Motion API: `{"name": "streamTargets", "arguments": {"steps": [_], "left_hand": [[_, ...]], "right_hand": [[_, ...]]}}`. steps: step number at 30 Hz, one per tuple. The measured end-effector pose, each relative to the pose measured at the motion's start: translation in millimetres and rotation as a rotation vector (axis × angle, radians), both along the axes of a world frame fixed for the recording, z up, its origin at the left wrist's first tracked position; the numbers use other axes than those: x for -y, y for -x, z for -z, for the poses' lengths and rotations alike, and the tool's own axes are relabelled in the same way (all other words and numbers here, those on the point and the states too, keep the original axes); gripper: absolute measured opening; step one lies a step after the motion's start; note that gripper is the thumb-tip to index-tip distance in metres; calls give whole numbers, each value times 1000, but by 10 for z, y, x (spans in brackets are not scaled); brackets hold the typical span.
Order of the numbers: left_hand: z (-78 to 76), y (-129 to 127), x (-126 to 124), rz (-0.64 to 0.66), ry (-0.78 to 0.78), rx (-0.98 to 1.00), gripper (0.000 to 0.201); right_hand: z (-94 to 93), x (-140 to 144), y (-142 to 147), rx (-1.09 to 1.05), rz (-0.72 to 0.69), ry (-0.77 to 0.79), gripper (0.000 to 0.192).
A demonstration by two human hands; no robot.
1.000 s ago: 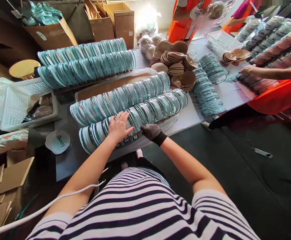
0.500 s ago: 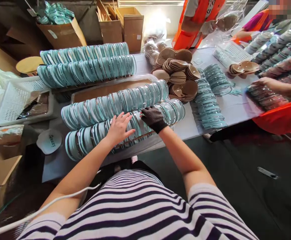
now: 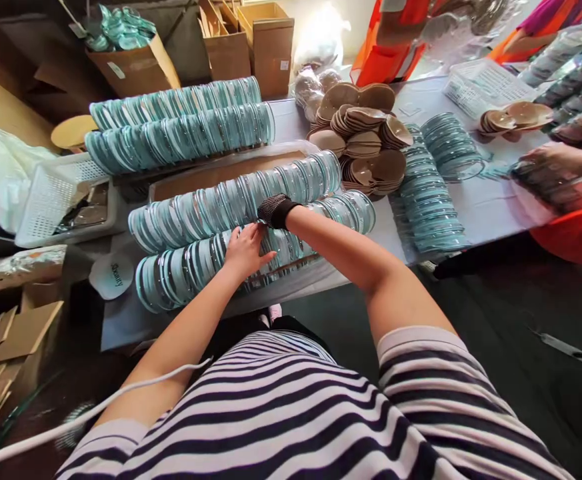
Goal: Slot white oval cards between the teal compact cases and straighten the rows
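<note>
Teal-rimmed clear discs stand on edge in two long rows (image 3: 251, 227) at the near side of the bench (image 3: 471, 200); the bare left hand (image 3: 245, 252) rests flat, fingers spread, on the near row, while the black-gloved right hand (image 3: 274, 210) curls into the far row, its grip hidden. A sideways nudge could topple a leaning row, I judge. Behind, a cardboard box (image 3: 131, 63) holds more discs, and a white basket (image 3: 51, 200) something dark I cannot make out.

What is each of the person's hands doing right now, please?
Left hand: open, fingers spread flat on the front row of teal discs.
Right hand: gloved, reaching into the second row; its grip cannot be told.
</note>
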State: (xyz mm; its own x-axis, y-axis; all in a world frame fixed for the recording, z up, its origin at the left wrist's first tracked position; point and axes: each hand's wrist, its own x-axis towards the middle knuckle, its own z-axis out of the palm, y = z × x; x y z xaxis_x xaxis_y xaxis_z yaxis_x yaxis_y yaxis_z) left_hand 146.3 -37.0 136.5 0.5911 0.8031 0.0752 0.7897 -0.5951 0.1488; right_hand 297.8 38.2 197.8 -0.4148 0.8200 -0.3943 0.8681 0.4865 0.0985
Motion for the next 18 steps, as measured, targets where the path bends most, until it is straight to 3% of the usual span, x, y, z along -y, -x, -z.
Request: {"name": "streamTargets", "arguments": {"steps": [5, 10, 14, 18], "left_hand": [[4, -8, 18, 25, -10, 32, 67], [17, 0, 25, 25, -23, 54, 68], [12, -5, 20, 25, -10, 68, 69], [5, -10, 9, 27, 7, 75, 70]], "right_hand": [[347, 648, -290, -246, 191, -209, 33], [956, 1437, -336, -390, 388, -344, 35], [1352, 1717, -238, -394, 468, -284, 37], [1495, 1763, -150, -354, 513, -149, 36]]}}
